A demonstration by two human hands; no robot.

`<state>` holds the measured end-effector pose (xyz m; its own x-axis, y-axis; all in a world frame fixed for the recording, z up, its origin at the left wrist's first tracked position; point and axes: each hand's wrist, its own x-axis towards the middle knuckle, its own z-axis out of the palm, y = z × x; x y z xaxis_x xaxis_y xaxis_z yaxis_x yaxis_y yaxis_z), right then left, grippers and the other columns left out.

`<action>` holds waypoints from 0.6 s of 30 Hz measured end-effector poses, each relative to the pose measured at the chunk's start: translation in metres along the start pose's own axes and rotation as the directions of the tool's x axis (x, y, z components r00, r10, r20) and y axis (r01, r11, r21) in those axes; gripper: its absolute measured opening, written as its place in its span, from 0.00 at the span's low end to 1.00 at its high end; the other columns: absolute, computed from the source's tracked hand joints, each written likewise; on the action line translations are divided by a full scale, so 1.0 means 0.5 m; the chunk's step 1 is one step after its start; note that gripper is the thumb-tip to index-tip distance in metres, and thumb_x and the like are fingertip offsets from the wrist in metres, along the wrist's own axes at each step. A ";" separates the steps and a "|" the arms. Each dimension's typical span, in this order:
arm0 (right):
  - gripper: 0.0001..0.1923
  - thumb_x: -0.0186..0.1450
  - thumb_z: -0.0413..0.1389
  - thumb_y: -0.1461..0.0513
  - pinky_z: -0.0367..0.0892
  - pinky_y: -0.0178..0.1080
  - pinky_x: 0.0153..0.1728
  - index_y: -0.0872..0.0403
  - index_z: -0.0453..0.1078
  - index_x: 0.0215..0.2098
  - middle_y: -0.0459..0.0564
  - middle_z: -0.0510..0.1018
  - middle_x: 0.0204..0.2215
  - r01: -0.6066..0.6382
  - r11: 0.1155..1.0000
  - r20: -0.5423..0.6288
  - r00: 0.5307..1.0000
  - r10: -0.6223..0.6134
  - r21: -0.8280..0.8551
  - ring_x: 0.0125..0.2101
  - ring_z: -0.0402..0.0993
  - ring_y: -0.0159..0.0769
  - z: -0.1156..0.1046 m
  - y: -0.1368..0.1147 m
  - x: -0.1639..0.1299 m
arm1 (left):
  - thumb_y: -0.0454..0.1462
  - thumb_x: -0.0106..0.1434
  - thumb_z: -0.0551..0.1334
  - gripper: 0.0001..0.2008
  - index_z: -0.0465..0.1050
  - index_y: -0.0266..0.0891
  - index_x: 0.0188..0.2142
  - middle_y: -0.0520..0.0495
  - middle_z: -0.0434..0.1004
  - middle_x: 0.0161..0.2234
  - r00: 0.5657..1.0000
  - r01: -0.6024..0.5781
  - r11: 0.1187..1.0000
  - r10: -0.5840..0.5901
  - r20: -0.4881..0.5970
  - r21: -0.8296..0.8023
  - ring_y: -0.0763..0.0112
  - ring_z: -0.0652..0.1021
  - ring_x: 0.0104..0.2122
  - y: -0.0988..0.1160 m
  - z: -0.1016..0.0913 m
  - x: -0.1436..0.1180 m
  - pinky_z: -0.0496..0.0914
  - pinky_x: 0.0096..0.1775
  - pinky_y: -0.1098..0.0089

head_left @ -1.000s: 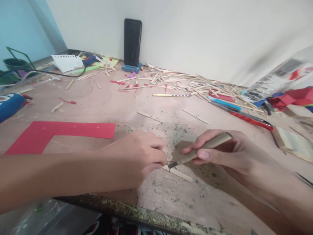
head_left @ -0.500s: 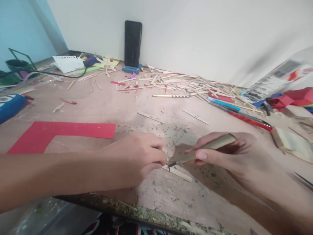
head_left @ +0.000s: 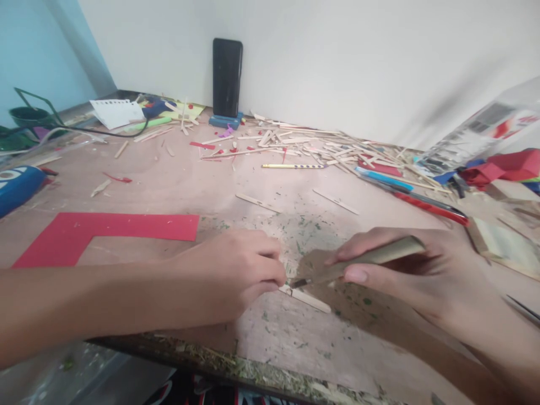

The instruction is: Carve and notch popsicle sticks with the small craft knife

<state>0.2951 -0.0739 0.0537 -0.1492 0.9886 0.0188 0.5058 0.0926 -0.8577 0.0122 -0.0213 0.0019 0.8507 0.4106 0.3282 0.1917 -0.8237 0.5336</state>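
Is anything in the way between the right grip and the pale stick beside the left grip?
Nothing visible beyond the tool in the right grip; its dark tip is at the stick. The left grip hides the stick's other end.

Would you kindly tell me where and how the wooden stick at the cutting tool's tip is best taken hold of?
I would pinch the wooden stick by both long edges near its rounded free end, coming from the near side. It looks narrow and flat; the left hand holds the other end, and the cutting tool in the right hand slants in from the right.
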 end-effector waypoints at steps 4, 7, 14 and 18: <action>0.10 0.56 0.79 0.54 0.81 0.32 0.31 0.40 0.87 0.36 0.46 0.90 0.36 -0.003 0.998 0.050 0.999 0.000 0.065 0.32 0.87 0.40 0.004 0.001 -0.002 | 0.34 0.79 0.57 0.15 0.81 0.40 0.38 0.50 0.78 0.37 1.000 -0.008 1.000 0.008 0.018 0.021 0.68 0.76 0.38 0.002 -0.002 0.001 0.67 0.43 0.65; 0.10 0.56 0.79 0.55 0.82 0.34 0.30 0.41 0.87 0.35 0.46 0.90 0.36 0.030 0.998 0.047 0.998 -0.032 0.061 0.32 0.88 0.43 0.007 -0.001 -0.002 | 0.33 0.78 0.57 0.14 0.81 0.40 0.38 0.50 0.78 0.38 1.000 0.000 1.000 -0.001 0.030 0.022 0.68 0.76 0.39 0.007 -0.007 0.002 0.68 0.43 0.65; 0.19 0.56 0.79 0.62 0.82 0.41 0.32 0.35 0.85 0.41 0.42 0.88 0.33 0.414 0.901 0.017 0.909 -0.416 -0.131 0.32 0.86 0.43 0.009 -0.006 -0.021 | 0.33 0.77 0.58 0.14 0.81 0.40 0.37 0.50 0.78 0.37 0.998 0.060 0.997 -0.060 0.015 -0.042 0.69 0.77 0.39 0.009 -0.006 0.000 0.67 0.42 0.67; 0.21 0.60 0.76 0.62 0.80 0.43 0.31 0.32 0.84 0.47 0.41 0.88 0.33 0.487 0.858 0.105 0.873 -0.476 -0.162 0.31 0.85 0.44 0.006 -0.009 -0.028 | 0.34 0.78 0.57 0.14 0.82 0.40 0.39 0.50 0.77 0.37 0.999 0.051 0.997 -0.051 0.014 -0.058 0.69 0.76 0.38 0.004 -0.001 -0.001 0.66 0.42 0.67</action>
<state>0.2925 -0.0883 0.0559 -0.4604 0.8068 0.3702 0.4993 0.5802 -0.6435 0.0118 -0.0230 0.0034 0.8466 0.4462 0.2900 0.2062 -0.7775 0.5941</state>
